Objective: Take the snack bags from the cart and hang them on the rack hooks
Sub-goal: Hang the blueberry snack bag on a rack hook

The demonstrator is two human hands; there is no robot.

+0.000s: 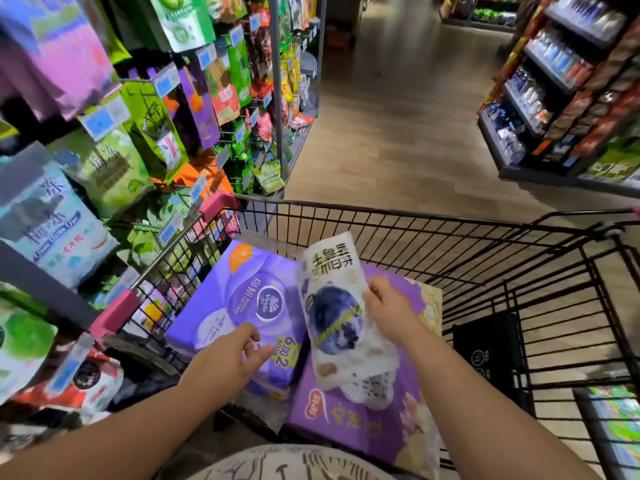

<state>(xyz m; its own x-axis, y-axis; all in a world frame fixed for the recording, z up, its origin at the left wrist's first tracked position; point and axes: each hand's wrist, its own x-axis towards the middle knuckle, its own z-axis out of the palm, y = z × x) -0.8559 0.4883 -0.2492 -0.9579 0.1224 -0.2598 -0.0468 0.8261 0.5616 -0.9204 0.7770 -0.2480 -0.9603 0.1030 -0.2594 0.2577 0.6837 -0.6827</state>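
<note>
Patterned shirt is seen at the near edge, with both forearms stretched out over the cart. Snack bag is gripped by the right hand: fingers are curled round its right edge. Bag is white with a blueberry print and is held tilted above the cart's load, on no hook. Nothing is held by the left hand; fingers are relaxed and slightly apart over the purple tissue pack, contact cannot be told. Tissue pack is laid at the cart's left, with a purple box just beside it on the right, under the held bag. Black bag is seen at the cart's right. Rack hung with packets is located left, just beside the cart. Shelves are seen far right.
</note>
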